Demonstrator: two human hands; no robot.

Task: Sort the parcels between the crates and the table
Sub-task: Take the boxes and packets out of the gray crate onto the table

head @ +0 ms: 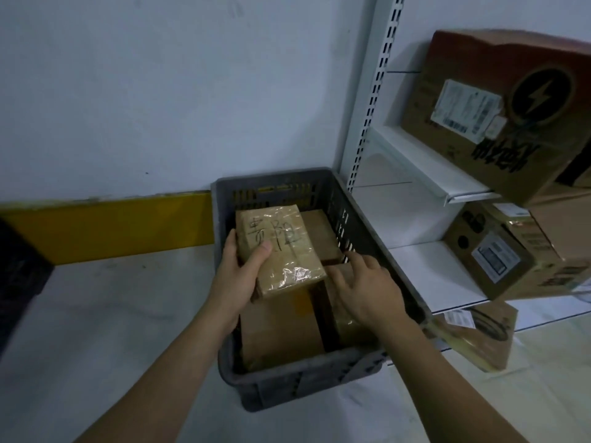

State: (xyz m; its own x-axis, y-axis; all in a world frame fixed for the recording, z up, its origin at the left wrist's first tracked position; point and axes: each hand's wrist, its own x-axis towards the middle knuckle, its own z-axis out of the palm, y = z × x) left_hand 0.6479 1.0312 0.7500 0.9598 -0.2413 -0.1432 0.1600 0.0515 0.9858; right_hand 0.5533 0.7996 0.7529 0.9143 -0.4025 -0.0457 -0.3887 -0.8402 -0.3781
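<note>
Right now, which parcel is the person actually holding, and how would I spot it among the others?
Find the dark grey crate against the wall, left of the white shelving. Inside lie several plain brown parcels. The held parcel sits above them in the left hand, wrapped in shiny clear tape with black handwriting on top.

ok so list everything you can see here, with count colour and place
crate: 1, grey, on the floor by the wall
taped parcel: 1, tan with handwriting, held above the crate
parcels in crate: at least 3, brown
shelving: 1, white, right
boxes on shelves: at least 3, brown, labelled
box: 1, brown, low at right beside the crate
wall stripe: 1, yellow
left hand: gripping the taped parcel
right hand: open, over the crate
</note>
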